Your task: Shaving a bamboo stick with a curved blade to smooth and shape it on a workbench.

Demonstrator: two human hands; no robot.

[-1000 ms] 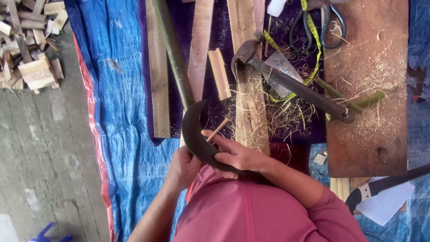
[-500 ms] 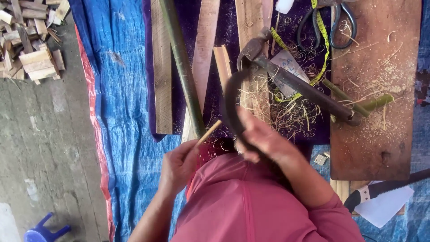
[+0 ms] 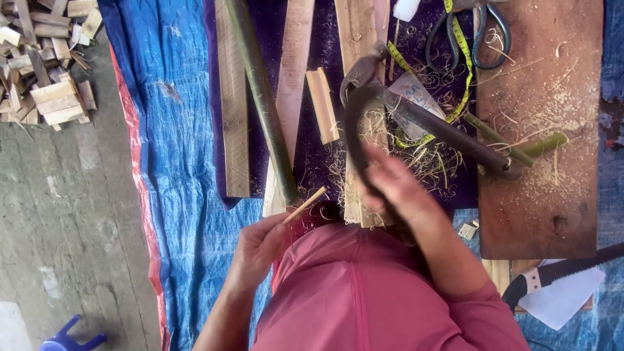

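Through the head camera I am looking straight down at my left hand (image 3: 260, 250), which is closing its fingers around a thin bamboo stick (image 3: 304, 205), the stick pointing up toward one o'clock from the knuckles. My right hand (image 3: 396, 188) is gripping the handle of a curved blade (image 3: 354, 133), fist shut tight on it; the motion is blurring the hand, so I cannot tell how the fingers are lying. A second ago the blade was sitting low against the stick, right at my lap; now it is lifting toward twelve o'clock, well apart from the stick tip, and that reads to me as the blade drawing back between shaving strokes while the stick is waiting in the left hand. At eleven o'clock from the stick a long green bamboo pole (image 3: 263, 97) is lying across pale wooden slats (image 3: 234, 104) on a purple cloth (image 3: 325, 162), itself spread over a blue tarp (image 3: 175, 149). At two o'clock a hammer (image 3: 429, 120) is resting among curled shavings (image 3: 432, 162), with scissors (image 3: 468, 32) and a yellow tape measure (image 3: 463, 58) beyond it, all beside a brown board (image 3: 552, 149). A saw (image 3: 559, 273) is lying at four o'clock, and a heap of cut wood scraps (image 3: 45, 58) is sitting at ten o'clock on the concrete.
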